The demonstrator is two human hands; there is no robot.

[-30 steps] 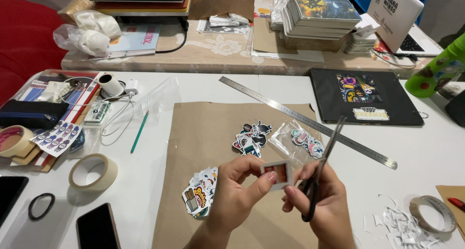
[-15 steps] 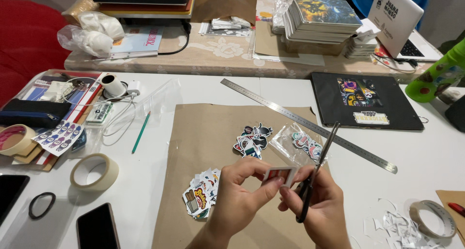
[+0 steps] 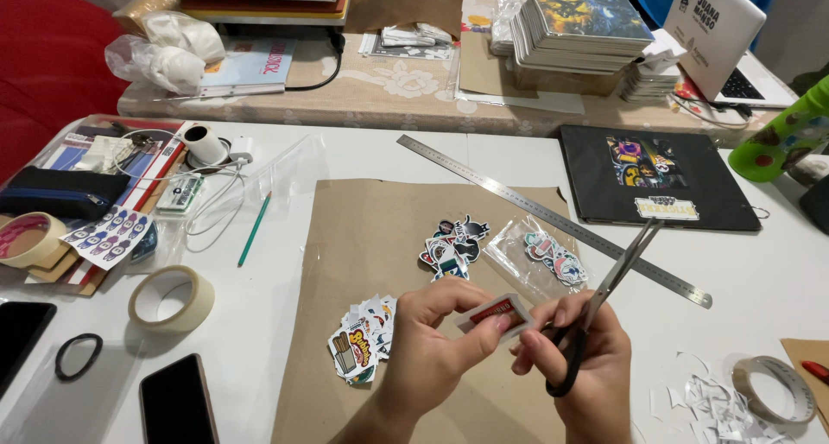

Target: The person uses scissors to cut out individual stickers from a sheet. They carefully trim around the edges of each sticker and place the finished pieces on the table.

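Since a second ago my hands have drifted a bit lower and the scissors have tipped so the blades point further up and to the right, away from the sticker. Biggest thing first: the white table point(image 3: 760, 271), then the brown paper sheet point(image 3: 380, 237) I'm working over, with the long steel ruler point(image 3: 553, 211) lying slantwise across its top corner. Loose sticker piles sit on the paper, one point(image 3: 363, 345) just beside my left wrist, another point(image 3: 453, 245) further up. My left hand point(image 3: 432, 349) pinches the small red and white sticker point(image 3: 496, 313) between thumb and fingertips, held up off the paper. My right hand point(image 3: 587, 366) is threaded through the black handles of the scissors point(image 3: 604, 301), blades nearly closed as far as I can tell. To trim cleanly I reckon I should turn the sticker, not the scissors, and take short snips near the pivot.
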